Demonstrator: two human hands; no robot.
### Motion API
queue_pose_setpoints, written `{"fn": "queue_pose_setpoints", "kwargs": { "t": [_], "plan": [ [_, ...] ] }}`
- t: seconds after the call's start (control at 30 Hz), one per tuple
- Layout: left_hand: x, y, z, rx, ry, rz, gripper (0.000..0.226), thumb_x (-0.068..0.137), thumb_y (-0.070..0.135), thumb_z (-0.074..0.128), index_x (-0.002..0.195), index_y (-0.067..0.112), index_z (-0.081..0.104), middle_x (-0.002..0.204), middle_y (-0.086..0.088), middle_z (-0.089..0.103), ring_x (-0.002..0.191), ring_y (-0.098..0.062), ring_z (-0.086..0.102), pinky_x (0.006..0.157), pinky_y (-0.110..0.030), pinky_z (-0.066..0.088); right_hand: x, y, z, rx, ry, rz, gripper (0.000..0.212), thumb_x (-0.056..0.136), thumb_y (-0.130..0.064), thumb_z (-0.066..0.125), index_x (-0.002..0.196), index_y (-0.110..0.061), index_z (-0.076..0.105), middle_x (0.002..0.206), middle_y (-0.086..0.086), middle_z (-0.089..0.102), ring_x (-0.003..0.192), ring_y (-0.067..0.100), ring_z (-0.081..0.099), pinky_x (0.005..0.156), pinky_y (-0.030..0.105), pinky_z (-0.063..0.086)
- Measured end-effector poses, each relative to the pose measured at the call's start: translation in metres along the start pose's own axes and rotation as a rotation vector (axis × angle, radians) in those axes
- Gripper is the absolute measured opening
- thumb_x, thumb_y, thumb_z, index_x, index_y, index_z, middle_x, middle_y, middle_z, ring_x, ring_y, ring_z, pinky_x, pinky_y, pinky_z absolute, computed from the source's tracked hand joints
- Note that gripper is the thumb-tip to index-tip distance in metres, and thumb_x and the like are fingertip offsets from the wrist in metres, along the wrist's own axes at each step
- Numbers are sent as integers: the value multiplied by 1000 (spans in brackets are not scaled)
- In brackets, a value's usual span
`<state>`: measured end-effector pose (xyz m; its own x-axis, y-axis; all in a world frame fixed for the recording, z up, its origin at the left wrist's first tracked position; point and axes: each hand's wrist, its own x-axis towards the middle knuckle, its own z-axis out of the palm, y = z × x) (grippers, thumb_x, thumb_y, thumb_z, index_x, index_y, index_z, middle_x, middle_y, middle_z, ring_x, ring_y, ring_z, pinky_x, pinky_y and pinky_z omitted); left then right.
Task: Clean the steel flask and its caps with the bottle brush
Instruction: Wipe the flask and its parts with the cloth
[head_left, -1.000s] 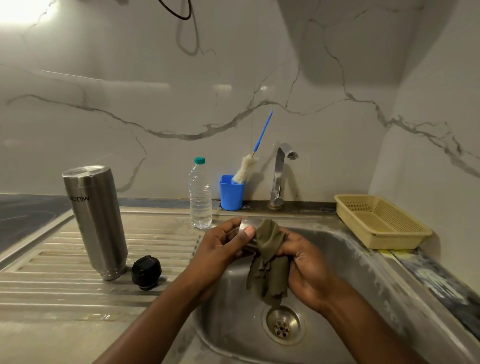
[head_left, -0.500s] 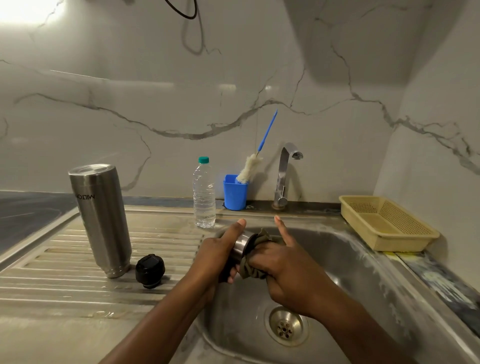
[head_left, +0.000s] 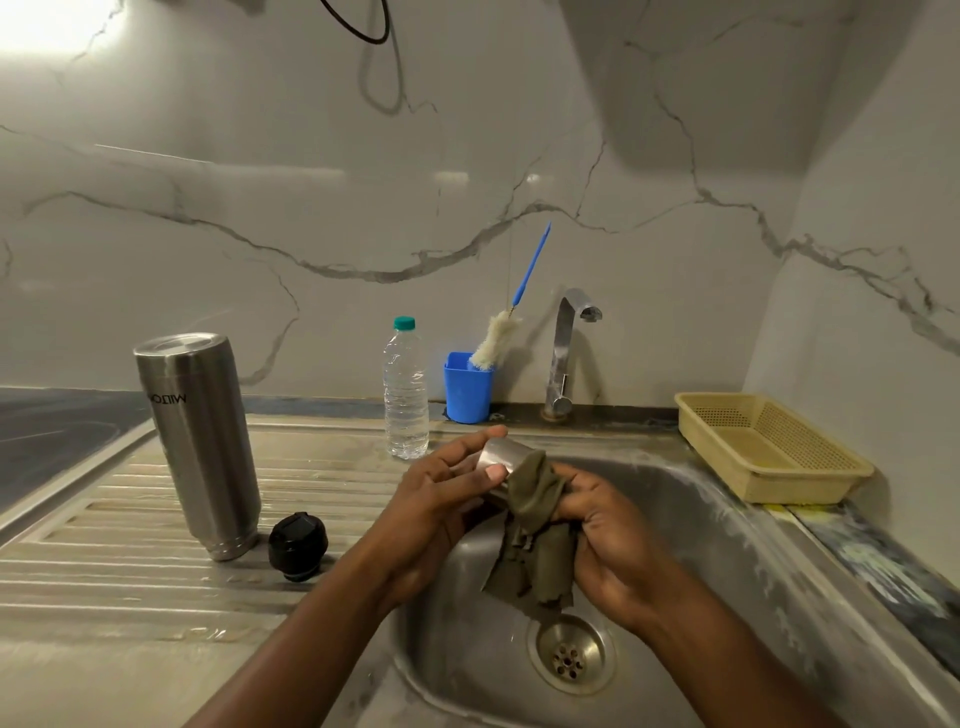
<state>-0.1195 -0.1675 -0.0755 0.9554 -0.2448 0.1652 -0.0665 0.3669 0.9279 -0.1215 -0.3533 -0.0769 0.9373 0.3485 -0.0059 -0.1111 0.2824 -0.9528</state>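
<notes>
Left hand (head_left: 436, 499) grips steel cap (head_left: 500, 456): index finger along the cap's top, thumb across its near side, cap lying sideways between them. Right hand (head_left: 608, 540), fingers curled, pinches olive cloth (head_left: 535, 540) against the cap's right end; the rest of the cloth hangs below those fingers, over the sink (head_left: 701, 519). Left of the left-hand fingers, well apart: steel flask (head_left: 200, 441) standing, black cap (head_left: 297, 543) just beside its base. Beyond the fingers: bottle brush (head_left: 496, 343) in blue cup (head_left: 466, 389).
</notes>
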Motion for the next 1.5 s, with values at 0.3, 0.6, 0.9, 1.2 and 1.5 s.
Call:
{"fn": "queue_pose_setpoints", "kwargs": {
  "t": [0.3, 0.6, 0.9, 1.2, 1.5],
  "plan": [
    [-3, -5, 5, 462, 224, -29, 57, 92, 65, 62, 86, 10, 77, 77, -13, 77, 63, -19, 69, 59, -25, 56, -3, 1, 4, -1045, -42, -465, 40, 95, 4, 50, 100, -25, 76, 101, -15, 72, 114, -17, 52, 124, 15, -7],
    [-1, -6, -2, 155, 48, 25, 54, 90, 1, 73, 137, 24, 66, 84, 1, 73, 92, -24, 71, 88, -33, 61, -3, -2, 0, -14, 29, 3, 33, 94, 2, 49, 106, -3, 79, 115, 23, 74, 109, 37, 70, 103, 50, 54],
    [0, -8, -3, 367, 153, 34, 44, 89, 46, 75, 115, 11, 75, 106, -9, 80, 103, -28, 76, 94, -41, 62, -2, -3, 4, -209, 58, -47, 46, 96, 5, 47, 101, -23, 83, 108, 10, 79, 101, 28, 71, 93, 52, 57],
    [-3, 11, -3, 445, 160, 139, 58, 77, 16, 91, 131, 22, 70, 115, 3, 79, 106, -17, 76, 91, -27, 61, 6, -5, -21, 176, 0, 90, 36, 92, -12, 55, 120, -3, 76, 127, 28, 69, 115, 40, 66, 113, 62, 43],
    [9, 75, -45, 1286, 430, 103, 51, 80, 18, 88, 128, 20, 71, 108, 5, 70, 93, -13, 66, 70, -21, 48, 18, 6, -24, 13, 87, 8, 36, 100, -1, 52, 125, -15, 73, 123, 17, 74, 119, 36, 69, 106, 54, 53]
  ]
}}
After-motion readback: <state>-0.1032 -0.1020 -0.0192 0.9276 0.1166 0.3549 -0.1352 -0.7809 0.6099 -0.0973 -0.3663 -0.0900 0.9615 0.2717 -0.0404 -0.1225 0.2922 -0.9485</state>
